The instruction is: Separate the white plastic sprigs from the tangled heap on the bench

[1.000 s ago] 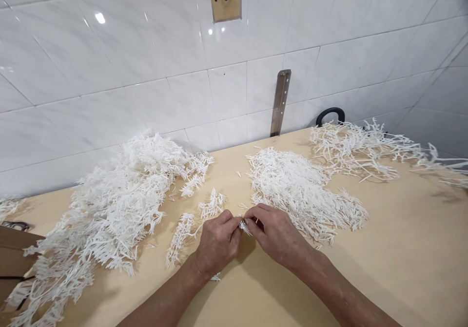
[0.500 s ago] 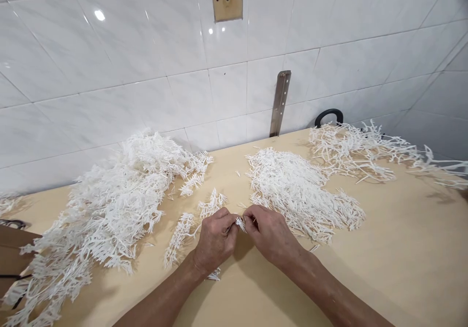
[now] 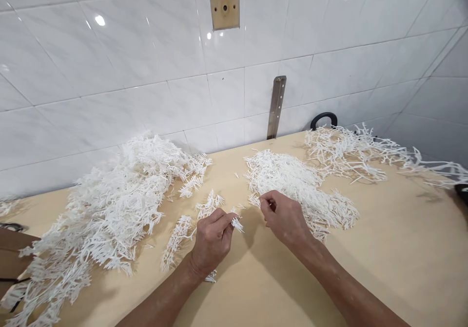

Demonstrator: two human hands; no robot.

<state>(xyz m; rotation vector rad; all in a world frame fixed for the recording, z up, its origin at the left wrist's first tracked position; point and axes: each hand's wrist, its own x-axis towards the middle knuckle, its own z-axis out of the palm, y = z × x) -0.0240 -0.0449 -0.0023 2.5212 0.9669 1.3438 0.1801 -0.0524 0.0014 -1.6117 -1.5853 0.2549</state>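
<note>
My left hand (image 3: pixel 212 239) is closed on a white branched plastic sprig (image 3: pixel 237 224), whose fine prongs stick out past the thumb and forefinger. Other parts of white sprig (image 3: pixel 177 241) show behind and below that hand; whether they join the held piece I cannot tell. My right hand (image 3: pixel 283 215) is pinched at the near left edge of a heap of small white pronged pieces (image 3: pixel 292 171). Anything between its fingertips is too small to make out. The two hands are apart, above the light wooden table (image 3: pixel 248 288).
A large tangled heap of white sprigs (image 3: pixel 120 205) covers the left side. Bare white branched stems (image 3: pixel 347 151) lie at the back right, by a black handle (image 3: pixel 323 120). A perforated metal strip (image 3: pixel 277 107) leans on the tiled wall. A brown box (image 3: pixel 16 259) stands far left.
My right hand has moved away from my left, rightward and slightly up to the pronged pieces. My left hand keeps its hold on the sprig. The view has shifted slightly.
</note>
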